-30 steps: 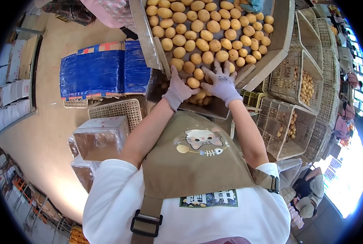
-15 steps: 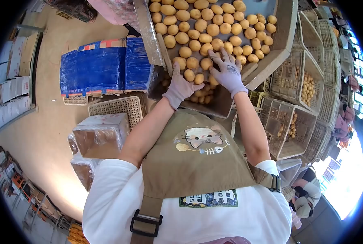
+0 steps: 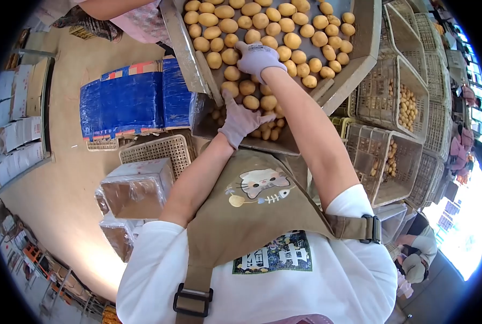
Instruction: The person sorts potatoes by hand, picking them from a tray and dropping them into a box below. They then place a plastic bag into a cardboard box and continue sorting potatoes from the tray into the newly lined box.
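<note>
Yellow potatoes (image 3: 292,40) lie spread over a grey sloping tray (image 3: 341,7) with raised sides. My right hand (image 3: 258,58), in a pale lilac glove, reaches in among them; its fingers bend down to the left, and their tips are hidden. Lower down, my left hand (image 3: 240,120), gloved the same way, is open with thumb and fingers spread, beside potatoes at the tray's lower end. Beneath that end sits a bin (image 3: 203,120) with more potatoes inside, partly covered by my left hand.
On the right stand stacked plastic crates (image 3: 379,92), some containing potatoes. To the left are a blue-covered stack (image 3: 123,100), a woven-pattern crate (image 3: 154,148) and plastic-wrapped boxes (image 3: 138,189). Another person's arm (image 3: 111,7) shows at the upper left.
My right hand has moved up the tray and to the left, across the potatoes. My left hand has stayed near the lower end. Another person's arm has appeared at the upper left.
</note>
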The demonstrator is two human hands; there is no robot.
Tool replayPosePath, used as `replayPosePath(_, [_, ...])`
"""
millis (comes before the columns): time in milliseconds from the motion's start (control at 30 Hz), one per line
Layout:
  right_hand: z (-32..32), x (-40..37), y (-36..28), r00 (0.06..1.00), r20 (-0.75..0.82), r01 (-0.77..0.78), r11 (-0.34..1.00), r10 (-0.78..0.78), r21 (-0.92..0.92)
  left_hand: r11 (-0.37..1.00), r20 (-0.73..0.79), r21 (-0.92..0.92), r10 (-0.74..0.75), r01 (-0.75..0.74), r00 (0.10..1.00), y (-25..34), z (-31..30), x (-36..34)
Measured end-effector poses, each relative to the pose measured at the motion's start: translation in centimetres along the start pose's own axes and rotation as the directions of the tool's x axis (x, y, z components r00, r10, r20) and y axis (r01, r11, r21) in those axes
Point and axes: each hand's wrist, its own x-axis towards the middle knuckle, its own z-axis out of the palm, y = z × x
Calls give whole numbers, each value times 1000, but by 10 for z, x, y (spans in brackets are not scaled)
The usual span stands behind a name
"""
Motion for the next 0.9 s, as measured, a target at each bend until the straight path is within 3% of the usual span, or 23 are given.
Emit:
replayPosePath(33, [0, -2, 1, 1000, -16, 7, 1000, -7, 15, 997, 40, -69, -32, 34, 999, 2, -5, 0])
replayPosePath(133, [9, -16, 9, 998, -64, 27, 997, -23, 65, 989, 104, 141, 37, -52, 994, 4, -7, -5])
replayPosePath(233, [38, -51, 38, 877, -474, 260, 910, -82, 322, 999, -72, 14, 46, -45, 996, 4, 1, -7])
replayPosePath(267, [42, -73, 47, 802, -593, 361, 848, -70, 389, 988, 45, 134, 76, -82, 996, 4, -2, -4])
replayPosePath(333, [49, -130, 71, 694, -719, 379, 859, -19, 343, 921, 275, 341, 96, -191, 957, 6, -23, 4])
replayPosePath(367, [58, -160, 88, 593, -805, 419, 858, -12, 297, 965, 447, -227, -15, 129, 895, 9, -32, 8])
replayPosePath(400, [79, -191, 109, 534, -844, 360, 889, 53, 284, 605, 598, -586, -125, 538, 792, 11, -41, 13])
replayPosePath(433, [104, -218, 137, 557, -826, 297, 909, 84, 292, 555, 585, -628, -126, 546, 801, 10, -42, 15])
replayPosePath(467, [126, -244, 163, 575, -809, 229, 926, 120, 300, 727, 549, -525, -108, 442, 829, 8, -38, 16])
replayPosePath(500, [138, -270, 183, 746, -600, -48, 922, 288, 383, 870, 511, -378, -90, 318, 855, 6, -33, 17])
replayPosePath(533, [150, -288, 194, 815, -344, -330, 861, 467, 388, 958, 472, -212, -72, 193, 879, 4, -29, 18])
replayPosePath(567, [167, -295, 196, 730, -412, -534, 832, 545, 155, 986, 283, -137, -51, 93, 958, -1, -7, 7])
replayPosePath(600, [158, -289, 192, 718, -520, -420, 884, 463, 207, 999, 93, -39, 2, 2, 996, -4, 9, 1])
replayPosePath(667, [113, -260, 160, 632, -714, -163, 952, 302, 259, 998, 69, 60, 20, -24, 997, -6, 9, -1])
replayPosePath(733, [74, -225, 127, 648, -750, 72, 969, 135, 237, 988, 79, 152, 11, -23, 997, -4, 5, 1])
replayPosePath(800, [55, -182, 107, 638, -766, 248, 963, -83, 103, 989, 31, 147, 6, -10, 1000, 1, -2, 4])
replayPosePath(867, [52, -149, 106, 813, -578, 163, 980, -69, 112, 981, -76, 192, 27, -12, 997, 4, 1, 1])
replayPosePath(900, [53, -133, 107, 796, -605, 74, 994, -10, 81, 971, -160, 238, 54, -14, 986, 2, 9, -6])
